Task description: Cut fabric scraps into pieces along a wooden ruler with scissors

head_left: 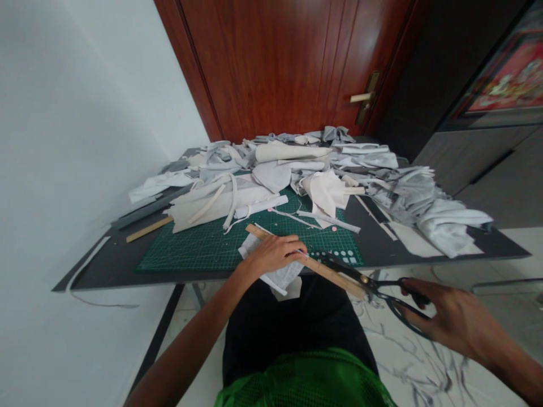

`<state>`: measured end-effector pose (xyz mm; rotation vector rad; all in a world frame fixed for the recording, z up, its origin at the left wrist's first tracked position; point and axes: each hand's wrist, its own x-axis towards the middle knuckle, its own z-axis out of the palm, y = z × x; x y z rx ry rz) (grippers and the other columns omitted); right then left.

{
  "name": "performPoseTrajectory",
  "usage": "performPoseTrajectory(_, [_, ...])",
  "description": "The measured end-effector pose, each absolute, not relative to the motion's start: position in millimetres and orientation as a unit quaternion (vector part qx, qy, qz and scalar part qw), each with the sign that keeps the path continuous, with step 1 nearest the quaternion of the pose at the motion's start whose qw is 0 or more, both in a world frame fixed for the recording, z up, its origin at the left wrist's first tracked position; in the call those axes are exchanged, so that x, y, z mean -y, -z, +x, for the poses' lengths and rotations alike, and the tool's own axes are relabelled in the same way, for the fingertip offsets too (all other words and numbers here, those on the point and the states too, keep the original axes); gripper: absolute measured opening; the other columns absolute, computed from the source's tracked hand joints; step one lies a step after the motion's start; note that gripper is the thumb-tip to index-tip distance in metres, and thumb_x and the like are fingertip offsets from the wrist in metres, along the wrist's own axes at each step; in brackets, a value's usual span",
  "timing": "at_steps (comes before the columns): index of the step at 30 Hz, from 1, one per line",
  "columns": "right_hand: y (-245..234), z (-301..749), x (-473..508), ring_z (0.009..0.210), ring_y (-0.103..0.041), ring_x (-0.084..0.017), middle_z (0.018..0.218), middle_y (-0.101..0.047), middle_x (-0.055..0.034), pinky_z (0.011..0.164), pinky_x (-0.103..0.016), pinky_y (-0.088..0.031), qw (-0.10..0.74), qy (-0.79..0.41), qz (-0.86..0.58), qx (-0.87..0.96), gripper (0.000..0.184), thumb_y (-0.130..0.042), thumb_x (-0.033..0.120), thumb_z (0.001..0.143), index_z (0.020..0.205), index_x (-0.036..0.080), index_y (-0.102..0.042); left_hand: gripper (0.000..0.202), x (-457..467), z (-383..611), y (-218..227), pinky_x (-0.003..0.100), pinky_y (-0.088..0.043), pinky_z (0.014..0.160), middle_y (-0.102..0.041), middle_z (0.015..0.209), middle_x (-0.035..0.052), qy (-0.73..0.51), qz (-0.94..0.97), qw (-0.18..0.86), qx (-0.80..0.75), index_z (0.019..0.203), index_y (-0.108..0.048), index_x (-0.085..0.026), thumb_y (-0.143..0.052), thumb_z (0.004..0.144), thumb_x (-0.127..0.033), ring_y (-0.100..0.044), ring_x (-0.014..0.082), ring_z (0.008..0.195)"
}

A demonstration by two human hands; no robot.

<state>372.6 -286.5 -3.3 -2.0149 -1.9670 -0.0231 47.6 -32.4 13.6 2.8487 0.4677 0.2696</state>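
— Well, what is shown by the head view, and where are the hands?

— The left hand (271,254) is placed at about 6 o'clock on the near edge of a green cutting mat (199,249). It is closed over a wooden ruler (335,277), and a crumpled piece of pale fabric (271,277) is held beneath it, hanging over the table edge.

— And how is the right hand gripping?

— A pair of black-handled scissors (394,297) is held by its loops in a narrow grip by the right hand (458,322), at about 3 o'clock from the left hand. The blades are pointed toward 9 o'clock, along the ruler. How far they are parted cannot be told.

— What is set around them?

— The mat is laid on a dark table top (97,265). A heap of grey and cream fabric offcuts (288,169) is piled at 12 o'clock and spread toward 2 o'clock. A second wooden strip (148,229) is laid at 10 o'clock. Further off at 12 o'clock, a reddish-brown door (275,68) is fitted with a metal lever handle (362,97). A white wall (85,113) is seen at 9 o'clock, a marble floor (416,362) at 4 o'clock, and a green mesh garment (305,379) at 6 o'clock.
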Motion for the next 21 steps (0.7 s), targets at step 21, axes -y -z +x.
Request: performPoseTrajectory(21, [21, 283, 234, 0.056, -0.056, -0.017, 0.067, -0.065, 0.0001, 0.052, -0.027, -0.042, 0.383, -0.123, -0.676, 0.617, 0.011, -0.060, 0.031, 0.076, 0.082, 0.023, -0.062, 0.030, 31, 47, -5, 0.026, -0.046, 0.074, -0.067, 0.102, 0.0009, -0.102, 0.973, 0.136, -0.158, 0.112, -0.072, -0.024, -0.045, 0.110, -0.036, -0.067, 0.0144, 0.087])
